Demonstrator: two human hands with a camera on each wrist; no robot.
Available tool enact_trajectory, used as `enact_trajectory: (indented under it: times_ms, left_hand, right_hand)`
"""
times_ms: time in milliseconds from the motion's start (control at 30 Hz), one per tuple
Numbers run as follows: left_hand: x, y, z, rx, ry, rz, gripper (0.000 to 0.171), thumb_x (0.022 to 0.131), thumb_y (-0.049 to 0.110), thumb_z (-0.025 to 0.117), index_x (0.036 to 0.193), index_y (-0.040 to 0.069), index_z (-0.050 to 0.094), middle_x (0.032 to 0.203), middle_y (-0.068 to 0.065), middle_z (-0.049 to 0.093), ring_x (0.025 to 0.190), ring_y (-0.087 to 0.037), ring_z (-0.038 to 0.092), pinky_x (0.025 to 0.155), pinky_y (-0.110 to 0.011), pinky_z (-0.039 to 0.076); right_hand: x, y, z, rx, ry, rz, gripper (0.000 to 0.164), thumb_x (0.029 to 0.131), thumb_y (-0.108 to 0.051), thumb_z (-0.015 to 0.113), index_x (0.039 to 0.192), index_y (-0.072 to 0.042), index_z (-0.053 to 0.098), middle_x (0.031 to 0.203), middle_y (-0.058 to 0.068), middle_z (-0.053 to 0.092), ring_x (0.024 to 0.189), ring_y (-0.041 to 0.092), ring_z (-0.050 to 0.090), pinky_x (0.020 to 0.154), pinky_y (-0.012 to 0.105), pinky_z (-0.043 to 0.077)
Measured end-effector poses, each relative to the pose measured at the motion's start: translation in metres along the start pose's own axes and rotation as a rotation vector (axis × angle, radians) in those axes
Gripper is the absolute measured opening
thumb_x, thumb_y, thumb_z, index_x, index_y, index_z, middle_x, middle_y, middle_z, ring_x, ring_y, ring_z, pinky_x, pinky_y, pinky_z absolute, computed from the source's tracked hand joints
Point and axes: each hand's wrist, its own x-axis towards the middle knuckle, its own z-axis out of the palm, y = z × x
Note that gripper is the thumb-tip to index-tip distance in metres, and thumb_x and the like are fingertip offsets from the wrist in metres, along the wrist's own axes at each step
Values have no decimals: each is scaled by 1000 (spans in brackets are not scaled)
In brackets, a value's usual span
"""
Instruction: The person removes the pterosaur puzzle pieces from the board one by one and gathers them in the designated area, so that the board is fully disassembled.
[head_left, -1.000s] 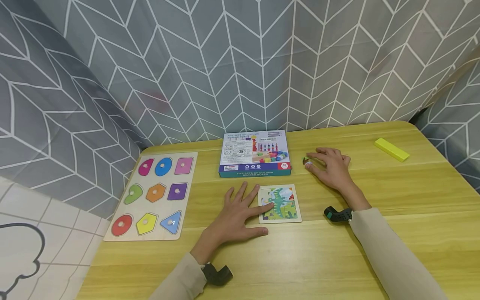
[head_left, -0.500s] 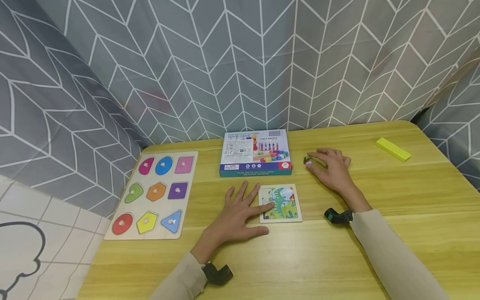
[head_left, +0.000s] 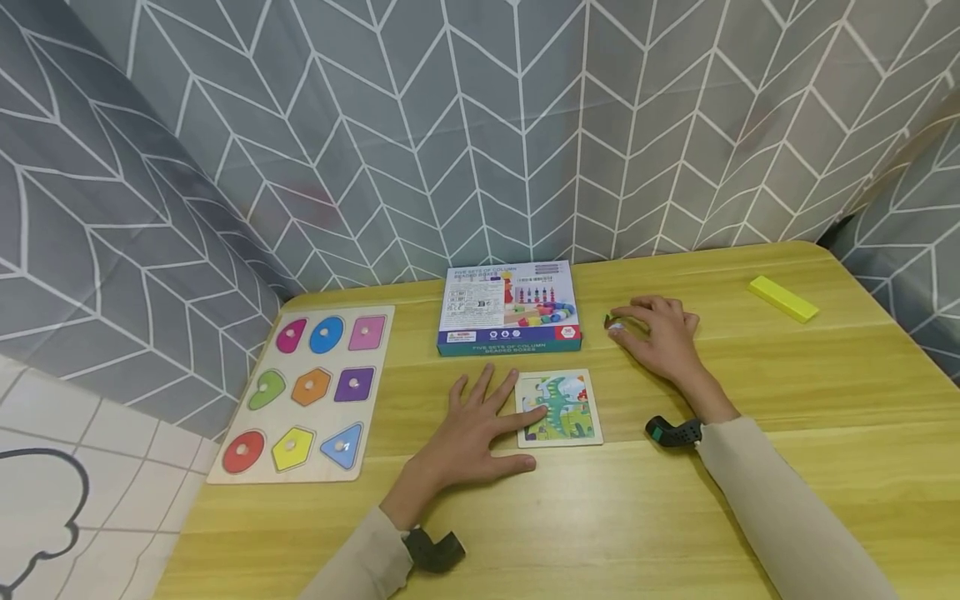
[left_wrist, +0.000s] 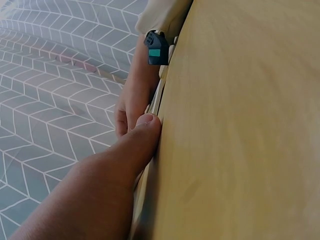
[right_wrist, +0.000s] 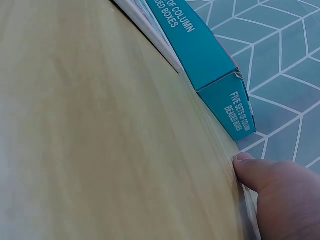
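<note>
My left hand (head_left: 467, 437) lies spread on the table in the head view. Its index finger crosses onto a square dinosaur jigsaw puzzle (head_left: 576, 418) in a pale wooden frame. Bare wood shows in the puzzle's upper left corner. To the right and farther back, my right hand (head_left: 663, 340) pinches a small jigsaw piece (head_left: 608, 320) with thumb and index finger, low over or on the table. The fingers cover most of that piece. Only the thumb of each hand shows clearly in its own wrist view, where no piece can be made out.
Behind the puzzle lies a flat bead-toy box (head_left: 510, 340). A wooden knob board (head_left: 300, 425) with several coloured shapes is at the left. One yellow block (head_left: 783, 298) sits at the back right. A grey patterned curtain (head_left: 517, 133) borders the table's far edge.
</note>
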Motion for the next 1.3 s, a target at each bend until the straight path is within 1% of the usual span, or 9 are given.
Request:
enact_trajectory:
  times_ms: [233,433,700,867,1133,1300]
  left_hand:
    - [-1,-1,1,6,2,-8,67,91,76,50,152,56,32,173,-3,11,160,-40,-1,121,-69,4]
    - [-1,-1,1,-3,5,-3,66,91,75,50,152,56,33,173,-3,11,160,-40,-2,121,-69,4]
    - [0,-2,2,-1,11,7,66,91,76,48,152,56,32,173,-3,12,160,-41,-1,120,-70,5]
    - [0,-2,2,5,16,13,66,92,76,48,152,56,32,173,-4,12,160,-41,-1,120,-71,5]
    - [-1,0,1,-7,-2,-1,67,91,75,50,153,55,32,174,-3,10,160,-41,-2,121,-70,4]
    - [-1,1,0,-9,-6,-5,67,91,75,50,153,55,33,174,-2,10,160,-40,-2,121,-70,4]
  right_hand:
    - [7,-6,5,0,-17,23,34,93,-28,74,121,-10,74,138,30,54,127,51,37,93,65,17]
    - [11,-8,9,-14,-33,21,33,93,-29,73,120,-10,74,139,29,55,126,50,38,91,62,19]
    - [16,-10,13,-11,-28,-2,33,92,-28,74,120,-9,74,139,30,55,126,52,38,91,63,19]
    - [17,-9,15,-8,-25,-2,34,92,-28,74,120,-9,74,138,29,55,126,52,38,90,62,19]
    - [15,-8,14,-10,-8,62,35,94,-27,70,122,-6,72,139,30,54,128,52,37,95,65,18]
    - [15,-7,13,-13,19,94,34,95,-24,68,122,-4,71,139,29,53,128,52,36,92,65,17]
